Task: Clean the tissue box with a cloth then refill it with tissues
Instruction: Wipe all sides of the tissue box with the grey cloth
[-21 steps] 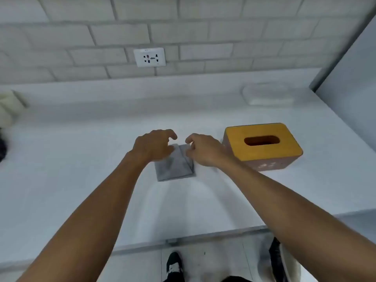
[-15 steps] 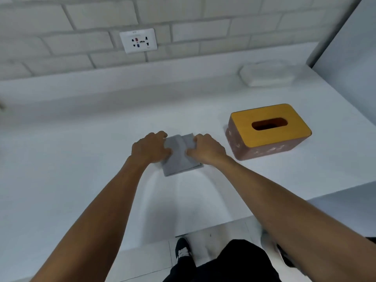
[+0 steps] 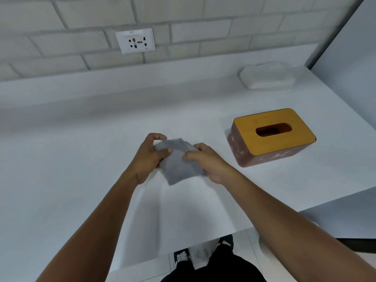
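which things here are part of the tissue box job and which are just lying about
For the job: grey cloth, gripped by left hand and right hand; tissue box, no tissue showing in its slot; white pack at the back, probably the refill, too blurred to be sure.
Just there: wall socket; white counter under it all.

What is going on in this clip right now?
A person stands at a white counter and grips a folded grey cloth with both hands, the left hand on one side and the right hand on the other. The tissue box sits to the right, apart from both hands, with no tissue sticking out of its slot. A white tissue pack lies at the back right. Wiping has not started.
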Demonstrator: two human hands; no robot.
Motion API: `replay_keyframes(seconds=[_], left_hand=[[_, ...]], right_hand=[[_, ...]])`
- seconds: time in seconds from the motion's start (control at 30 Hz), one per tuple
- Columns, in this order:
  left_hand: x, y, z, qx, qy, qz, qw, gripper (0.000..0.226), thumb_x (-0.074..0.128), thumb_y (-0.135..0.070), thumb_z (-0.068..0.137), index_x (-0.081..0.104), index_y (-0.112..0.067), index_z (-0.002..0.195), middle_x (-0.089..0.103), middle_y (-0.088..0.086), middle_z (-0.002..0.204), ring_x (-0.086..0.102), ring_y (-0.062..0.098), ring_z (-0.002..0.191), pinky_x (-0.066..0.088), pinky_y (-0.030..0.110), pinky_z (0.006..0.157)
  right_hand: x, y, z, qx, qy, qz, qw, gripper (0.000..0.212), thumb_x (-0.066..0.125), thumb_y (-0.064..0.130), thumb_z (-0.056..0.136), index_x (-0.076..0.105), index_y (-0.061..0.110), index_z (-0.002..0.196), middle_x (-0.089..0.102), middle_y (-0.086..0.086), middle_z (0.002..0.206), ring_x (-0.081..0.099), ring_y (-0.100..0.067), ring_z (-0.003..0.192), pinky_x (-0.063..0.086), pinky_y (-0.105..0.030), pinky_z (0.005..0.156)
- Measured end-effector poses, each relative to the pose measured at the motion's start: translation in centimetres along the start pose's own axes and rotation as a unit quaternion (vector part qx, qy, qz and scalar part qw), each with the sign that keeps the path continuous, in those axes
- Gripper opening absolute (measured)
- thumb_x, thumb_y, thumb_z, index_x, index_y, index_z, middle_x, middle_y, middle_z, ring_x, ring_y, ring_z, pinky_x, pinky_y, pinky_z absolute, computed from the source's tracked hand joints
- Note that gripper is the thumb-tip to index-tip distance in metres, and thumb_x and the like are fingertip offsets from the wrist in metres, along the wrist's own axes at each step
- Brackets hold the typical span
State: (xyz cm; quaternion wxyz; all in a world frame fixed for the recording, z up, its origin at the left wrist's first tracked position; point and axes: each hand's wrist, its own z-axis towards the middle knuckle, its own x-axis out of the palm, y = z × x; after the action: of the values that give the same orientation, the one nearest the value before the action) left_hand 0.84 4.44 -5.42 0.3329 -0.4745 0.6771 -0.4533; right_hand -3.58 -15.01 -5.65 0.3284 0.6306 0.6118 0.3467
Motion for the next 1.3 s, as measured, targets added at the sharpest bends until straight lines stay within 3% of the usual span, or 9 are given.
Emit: replay_keyframes(seconds=[0.1, 0.2, 0.3, 0.53, 0.7, 0.87, 1.03, 1.13, 1.3], left_hand=[[1.3, -0.5, -1.4, 0.019, 0.043, -0.060, 0.997, 0.042, 0.073, -0.008, 0.095, 0.060, -0.028, 0.130, 0.072, 0.010, 0.112, 0.073, 0.021, 0.091, 0.062, 0.031, 0.072], [2.8, -0.9, -1.9, 0.056, 0.016, 0.149, 0.987, 0.038, 0.078, -0.022, 0.093, 0.061, -0.035, 0.125, 0.071, 0.004, 0.105, 0.069, 0.021, 0.089, 0.058, 0.033, 0.073], [4.5, -2.3, -1.7, 0.121, -0.020, 0.496, 0.860, 0.039, 0.073, -0.052, 0.092, 0.056, -0.046, 0.126, 0.063, -0.023, 0.118, 0.066, 0.009, 0.101, 0.052, 0.035, 0.081], [14.1, -9.7, 0.4, 0.301, 0.156, 0.473, 0.813, 0.027, 0.056, -0.040, 0.106, 0.067, -0.035, 0.129, 0.069, -0.014, 0.128, 0.066, 0.007, 0.106, 0.054, 0.035, 0.090], [22.2, -11.4, 4.7, 0.324, 0.246, 0.592, 0.696, 0.028, 0.053, -0.038, 0.105, 0.070, -0.028, 0.125, 0.072, -0.010, 0.116, 0.064, 0.017, 0.107, 0.048, 0.035, 0.080], [24.9, -11.2, 6.9, 0.319, 0.231, 0.655, 0.645, 0.030, 0.049, -0.052, 0.104, 0.068, -0.033, 0.117, 0.072, -0.014, 0.103, 0.062, 0.013, 0.089, 0.037, 0.032, 0.075], [25.5, -10.3, 7.3, 0.333, 0.180, 0.722, 0.580, 0.044, 0.041, -0.064, 0.103, 0.071, -0.032, 0.102, 0.066, -0.011, 0.080, 0.061, 0.015, 0.080, 0.028, 0.031, 0.066], [26.1, -9.9, 7.3, 0.308, 0.183, 0.699, 0.618, 0.047, 0.037, -0.064, 0.104, 0.068, -0.029, 0.095, 0.059, -0.010, 0.076, 0.058, 0.016, 0.082, 0.030, 0.032, 0.067], [25.6, -11.3, 7.5, 0.178, 0.183, 0.537, 0.804, 0.054, 0.035, -0.062, 0.106, 0.065, -0.019, 0.093, 0.070, 0.001, 0.092, 0.065, 0.023, 0.089, 0.050, 0.040, 0.081]], right_hand=[[-1.1, -0.8, -2.6, 0.054, 0.084, 0.175, 0.979, 0.043, 0.075, 0.020, 0.087, 0.064, 0.008, 0.126, 0.072, -0.015, 0.120, 0.067, -0.035, 0.113, 0.050, -0.053, 0.101], [-1.9, -2.3, -4.7, 0.083, 0.058, 0.154, 0.983, 0.040, 0.079, 0.020, 0.083, 0.068, 0.008, 0.120, 0.074, -0.015, 0.113, 0.070, -0.034, 0.106, 0.056, -0.048, 0.093], [-2.4, -3.3, -6.1, 0.079, -0.011, 0.101, 0.992, 0.030, 0.068, 0.020, 0.084, 0.068, 0.015, 0.113, 0.076, -0.010, 0.103, 0.072, -0.029, 0.095, 0.056, -0.037, 0.075], [-6.2, -3.9, -9.6, 0.040, -0.099, 0.133, 0.985, 0.025, 0.055, 0.011, 0.092, 0.067, 0.018, 0.113, 0.076, -0.007, 0.104, 0.072, -0.027, 0.100, 0.057, -0.043, 0.085], [-10.4, -2.8, -12.5, -0.015, -0.105, 0.128, 0.986, 0.018, 0.062, 0.019, 0.098, 0.069, 0.022, 0.113, 0.077, -0.001, 0.104, 0.073, -0.020, 0.098, 0.057, -0.042, 0.089], [-14.7, -2.6, -15.7, -0.028, -0.109, 0.124, 0.986, 0.018, 0.060, 0.015, 0.098, 0.071, 0.023, 0.110, 0.077, -0.001, 0.104, 0.074, -0.018, 0.096, 0.057, -0.035, 0.085], [-19.0, -2.5, -17.6, -0.042, -0.151, 0.199, 0.967, 0.022, 0.060, 0.012, 0.096, 0.069, 0.014, 0.116, 0.076, -0.008, 0.109, 0.072, -0.028, 0.104, 0.058, -0.044, 0.087], [-21.5, -1.8, -18.1, -0.058, -0.197, 0.236, 0.950, 0.021, 0.058, 0.007, 0.095, 0.069, 0.013, 0.112, 0.077, -0.008, 0.103, 0.074, -0.025, 0.094, 0.058, -0.040, 0.078], [-24.4, -0.8, -19.3, -0.081, -0.237, 0.232, 0.940, 0.021, 0.051, 0.001, 0.096, 0.068, 0.013, 0.098, 0.075, -0.006, 0.084, 0.073, -0.019, 0.073, 0.053, -0.036, 0.067]])
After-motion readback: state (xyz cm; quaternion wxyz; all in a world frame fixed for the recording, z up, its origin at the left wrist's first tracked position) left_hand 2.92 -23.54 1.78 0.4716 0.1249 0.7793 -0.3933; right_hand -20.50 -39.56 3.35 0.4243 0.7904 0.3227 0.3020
